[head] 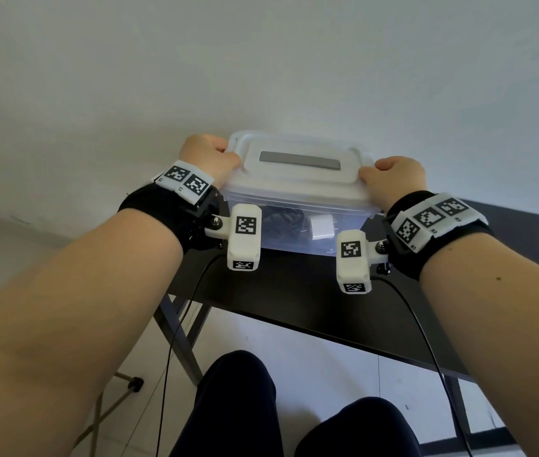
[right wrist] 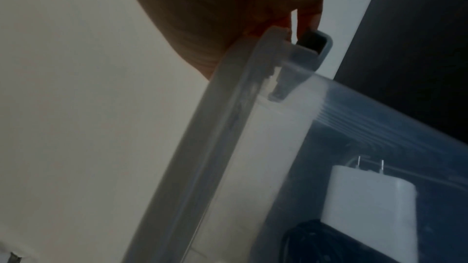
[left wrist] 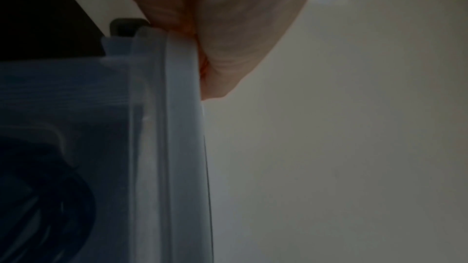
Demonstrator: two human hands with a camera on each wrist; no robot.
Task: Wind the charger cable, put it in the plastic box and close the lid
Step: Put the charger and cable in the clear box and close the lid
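The clear rectangular plastic box (head: 294, 206) is sitting on the dark table, its frosted white lid (head: 298, 169) with a grey strip lying flat on top. Inside, a white charger plug (head: 321, 227) is standing with its two metal prongs up (right wrist: 369, 193), and the coiled black cable (left wrist: 63, 197) is lying beside it on the box floor.

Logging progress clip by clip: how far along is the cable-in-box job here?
Done: the wound black cable and white charger plug lie inside the clear plastic box. In hand: the lid sits on top, the left hand and right hand each curled over one end. Left: the right wrist view shows the end latch apparently not yet clipped down, so closing looks unfinished.
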